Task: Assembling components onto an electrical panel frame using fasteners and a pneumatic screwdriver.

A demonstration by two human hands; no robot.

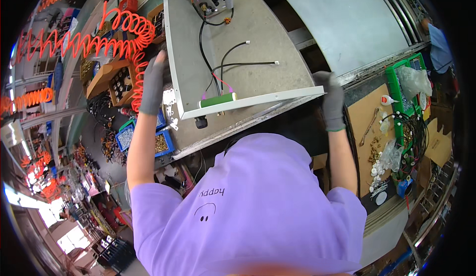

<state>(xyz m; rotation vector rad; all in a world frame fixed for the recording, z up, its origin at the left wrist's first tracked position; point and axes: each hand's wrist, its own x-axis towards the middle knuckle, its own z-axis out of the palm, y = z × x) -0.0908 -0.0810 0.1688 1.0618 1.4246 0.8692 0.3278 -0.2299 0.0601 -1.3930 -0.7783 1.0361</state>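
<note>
Both grey-gloved hands, left [153, 80] and right [331, 102], clamp opposite edges of the white sheet-metal tray panel [248, 38] at chest height (loose black wires [223, 62] inside), so tilting could snag them.

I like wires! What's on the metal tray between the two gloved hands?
In the head view, between left hand and right hand, the metal tray holds black wires and a green cylinder.

open: panel floor [258, 33] | blocked: black wires [223, 65], green resistor [217, 100]

Lilac T-shirt [248, 201], 2 dark grey gloves [152, 85]
</note>
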